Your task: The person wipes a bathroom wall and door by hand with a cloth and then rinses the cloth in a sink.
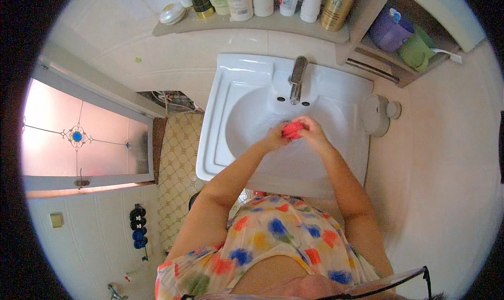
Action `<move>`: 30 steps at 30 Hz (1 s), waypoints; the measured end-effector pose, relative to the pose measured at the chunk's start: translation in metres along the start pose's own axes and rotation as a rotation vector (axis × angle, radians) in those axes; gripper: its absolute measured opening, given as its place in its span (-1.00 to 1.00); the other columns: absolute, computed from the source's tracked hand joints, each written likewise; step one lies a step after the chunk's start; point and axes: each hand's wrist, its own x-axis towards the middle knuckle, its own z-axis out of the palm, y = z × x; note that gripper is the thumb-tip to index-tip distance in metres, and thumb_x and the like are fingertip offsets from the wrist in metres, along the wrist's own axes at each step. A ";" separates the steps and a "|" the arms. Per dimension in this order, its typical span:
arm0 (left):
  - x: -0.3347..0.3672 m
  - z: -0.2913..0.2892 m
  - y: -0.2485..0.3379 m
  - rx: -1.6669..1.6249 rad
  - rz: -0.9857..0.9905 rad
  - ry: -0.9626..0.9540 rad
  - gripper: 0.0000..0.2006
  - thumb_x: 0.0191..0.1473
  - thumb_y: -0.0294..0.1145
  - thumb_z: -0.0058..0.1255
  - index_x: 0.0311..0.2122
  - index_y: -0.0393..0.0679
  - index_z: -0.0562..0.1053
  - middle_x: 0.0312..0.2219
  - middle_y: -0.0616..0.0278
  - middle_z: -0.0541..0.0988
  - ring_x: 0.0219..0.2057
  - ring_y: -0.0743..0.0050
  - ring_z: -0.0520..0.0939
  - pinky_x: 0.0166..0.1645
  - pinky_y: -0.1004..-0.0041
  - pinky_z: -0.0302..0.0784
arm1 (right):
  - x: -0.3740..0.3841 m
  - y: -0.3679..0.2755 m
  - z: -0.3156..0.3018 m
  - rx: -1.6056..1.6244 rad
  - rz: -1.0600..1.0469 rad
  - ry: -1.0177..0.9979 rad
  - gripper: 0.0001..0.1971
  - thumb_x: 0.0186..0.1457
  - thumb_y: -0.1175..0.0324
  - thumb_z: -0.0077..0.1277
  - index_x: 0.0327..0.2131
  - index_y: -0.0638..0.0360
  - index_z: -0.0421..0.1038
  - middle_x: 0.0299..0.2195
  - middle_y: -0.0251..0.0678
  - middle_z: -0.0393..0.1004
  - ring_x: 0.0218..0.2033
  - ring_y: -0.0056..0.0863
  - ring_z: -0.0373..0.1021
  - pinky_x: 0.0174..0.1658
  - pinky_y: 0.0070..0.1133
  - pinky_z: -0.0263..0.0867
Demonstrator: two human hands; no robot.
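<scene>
Both my hands meet over the bowl of a white washbasin (249,113), below a chrome tap (297,79). Between them is a small bright red thing (292,131), soft and crumpled in look; its exact kind cannot be made out. My left hand (274,137) grips it from the left side, with a dark patch beside its fingertips that I cannot identify. From the right, my right hand (314,132) has its fingers closed on the same red thing. My fingers hide part of it. Water seems to lie or run in the bowl behind my hands.
Bottles and tubes line a shelf (252,27) above the basin. A wall cabinet at upper right holds a purple cup (391,31) and a green cup (416,49). A white round-edged container (375,115) is at the basin's right. Leftward is a glass-paned door (86,132).
</scene>
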 end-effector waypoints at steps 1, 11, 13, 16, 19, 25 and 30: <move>-0.004 -0.010 0.030 -0.234 -0.106 -0.083 -0.53 -0.25 -0.52 0.05 -0.13 -0.11 0.23 -0.31 0.20 0.41 -0.32 0.47 0.44 -0.25 0.48 0.39 | -0.004 -0.008 -0.010 0.171 0.005 0.074 -0.71 -0.23 0.50 -0.15 -0.30 0.24 0.26 -0.35 -0.24 0.37 -0.30 -0.37 0.31 -0.18 -0.56 0.21; -0.014 -0.023 0.125 -0.965 -0.266 0.116 -0.88 -0.12 -0.47 -0.06 -0.39 -0.14 0.31 -0.54 0.29 0.42 -0.50 0.50 0.46 -0.36 0.51 0.41 | -0.021 0.020 0.039 0.844 0.449 0.097 -0.54 -0.01 -0.02 -0.23 -0.09 -0.01 0.15 -0.09 -0.34 0.21 -0.07 -0.44 0.16 -0.06 -0.38 0.10; -0.012 -0.019 0.127 -0.994 -0.266 0.084 -0.88 -0.13 -0.48 -0.05 -0.42 -0.15 0.30 -0.55 0.29 0.41 -0.49 0.49 0.45 -0.35 0.51 0.41 | -0.016 0.019 0.051 1.063 0.320 -0.024 -0.52 0.00 -0.06 -0.28 -0.05 -0.05 0.12 -0.06 -0.36 0.18 -0.05 -0.43 0.14 -0.03 -0.36 0.07; -0.012 -0.020 0.098 -0.683 -0.050 0.157 -0.87 -0.13 -0.51 -0.06 -0.40 -0.15 0.30 -0.52 0.28 0.42 -0.46 0.49 0.45 -0.33 0.52 0.40 | -0.017 0.006 0.059 1.233 0.332 -0.198 -0.46 -0.03 -0.11 -0.29 -0.05 0.00 0.11 -0.09 -0.33 0.21 -0.07 -0.40 0.17 -0.09 -0.35 0.16; -0.014 -0.025 0.092 -0.568 -0.005 0.133 -0.81 -0.13 -0.53 -0.07 -0.31 -0.15 0.31 -0.49 0.27 0.43 -0.43 0.51 0.44 -0.32 0.55 0.39 | -0.023 0.003 0.051 1.188 0.444 -0.331 -0.53 -0.02 -0.01 -0.21 -0.06 -0.02 0.12 -0.11 -0.33 0.24 -0.11 -0.43 0.22 -0.10 -0.39 0.20; -0.020 -0.026 0.110 -0.553 -0.082 -0.014 -0.66 -0.08 -0.45 -0.05 -0.12 -0.10 0.28 -0.52 0.32 0.41 -0.47 0.60 0.39 -0.37 0.62 0.33 | -0.022 0.006 0.049 0.721 0.520 -0.479 -0.80 -0.08 0.29 -0.02 -0.35 0.11 0.29 -0.55 -0.45 0.34 -0.60 -0.68 0.24 -0.61 -0.74 0.14; -0.022 -0.028 0.107 -0.415 -0.131 -0.006 -0.72 -0.02 -0.30 -0.11 -0.17 -0.11 0.35 -0.66 0.41 0.33 -0.58 0.68 0.30 -0.48 0.65 0.25 | -0.017 -0.002 0.058 0.479 0.545 -0.493 -0.91 -0.06 0.33 -0.10 -0.52 0.05 0.22 -0.67 -0.50 0.18 -0.73 -0.74 0.02 -0.71 -0.77 -0.09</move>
